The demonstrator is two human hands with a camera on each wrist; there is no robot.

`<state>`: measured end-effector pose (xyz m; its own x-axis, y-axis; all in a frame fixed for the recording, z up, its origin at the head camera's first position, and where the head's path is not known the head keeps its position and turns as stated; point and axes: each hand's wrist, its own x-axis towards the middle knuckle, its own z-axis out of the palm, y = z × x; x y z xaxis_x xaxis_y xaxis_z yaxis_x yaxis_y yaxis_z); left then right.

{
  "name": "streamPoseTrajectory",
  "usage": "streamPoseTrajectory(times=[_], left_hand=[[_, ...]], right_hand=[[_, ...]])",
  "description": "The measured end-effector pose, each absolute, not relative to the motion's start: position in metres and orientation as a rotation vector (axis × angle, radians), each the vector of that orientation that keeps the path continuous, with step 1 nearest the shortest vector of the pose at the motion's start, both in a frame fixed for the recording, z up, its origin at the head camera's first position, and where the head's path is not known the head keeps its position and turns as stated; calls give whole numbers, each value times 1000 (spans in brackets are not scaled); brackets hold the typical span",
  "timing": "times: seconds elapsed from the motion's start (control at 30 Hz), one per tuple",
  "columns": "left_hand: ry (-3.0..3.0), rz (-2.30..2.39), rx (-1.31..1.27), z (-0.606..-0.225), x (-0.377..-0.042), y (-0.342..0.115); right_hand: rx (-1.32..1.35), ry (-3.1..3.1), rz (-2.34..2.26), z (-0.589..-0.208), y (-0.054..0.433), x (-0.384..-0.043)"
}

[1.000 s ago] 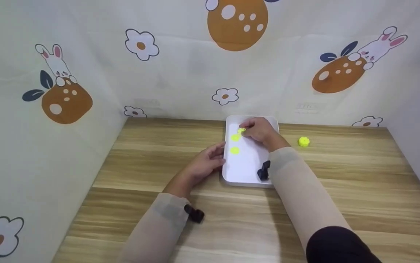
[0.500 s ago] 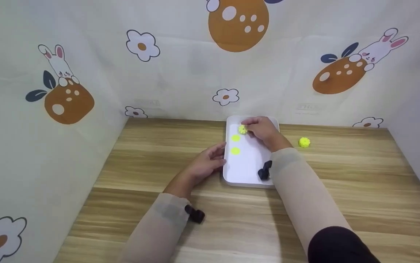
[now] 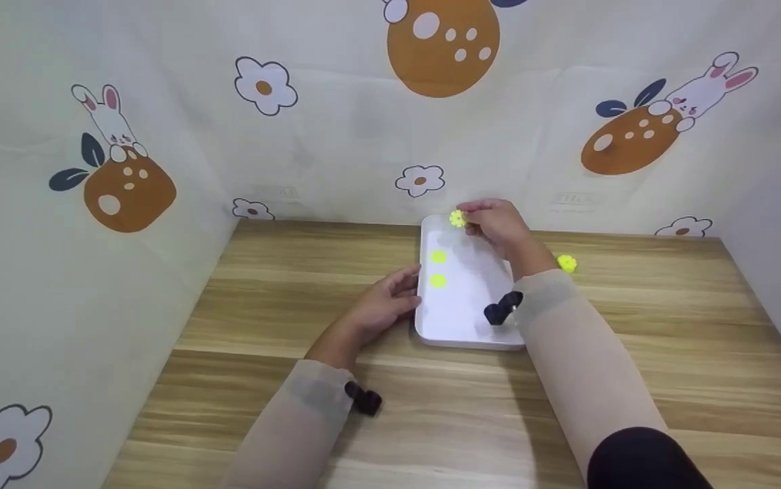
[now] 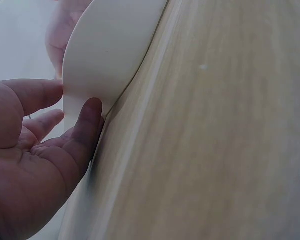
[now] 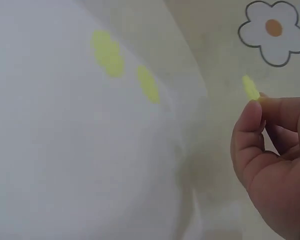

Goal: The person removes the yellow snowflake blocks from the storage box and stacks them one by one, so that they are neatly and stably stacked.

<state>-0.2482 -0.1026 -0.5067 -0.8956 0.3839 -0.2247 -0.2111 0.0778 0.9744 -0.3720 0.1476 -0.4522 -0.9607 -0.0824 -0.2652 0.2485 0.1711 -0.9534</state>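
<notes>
My right hand [image 3: 501,224] pinches a small yellow flower-shaped piece [image 3: 457,218] between thumb and fingers, over the far end of the white tray [image 3: 462,326]. Seen edge-on in the right wrist view, that flower-shaped piece [image 5: 250,88] looks thin. Two more flat yellow pieces [image 3: 438,257] lie in a column near the tray's left side. My left hand [image 3: 385,299] rests against the tray's left outer wall. In the left wrist view its fingers [image 4: 90,117] touch the wall [image 4: 110,50] low down, near the table.
Right of the tray, partly behind my right forearm, a yellow flower-shaped piece or small stack [image 3: 567,263] sits on the wooden table [image 3: 261,272]. A printed cloth [image 3: 336,136] rises behind the tray and along both sides.
My right hand has moved up and away toward the tray's far edge, carrying the yellow flower-shaped piece with it. My left hand and the tray have stayed in place.
</notes>
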Motion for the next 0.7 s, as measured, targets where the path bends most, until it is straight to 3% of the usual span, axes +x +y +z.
streamPoseTrajectory(times=[0.33,0.7], left_hand=[[1922,1889,223,-509,-248,-105],[1903,1895,216,-510,-249,-104]], right_hand=[[157,2108,-2017,-419,185,-344],[199,2101,-2111,-422,223,-323]])
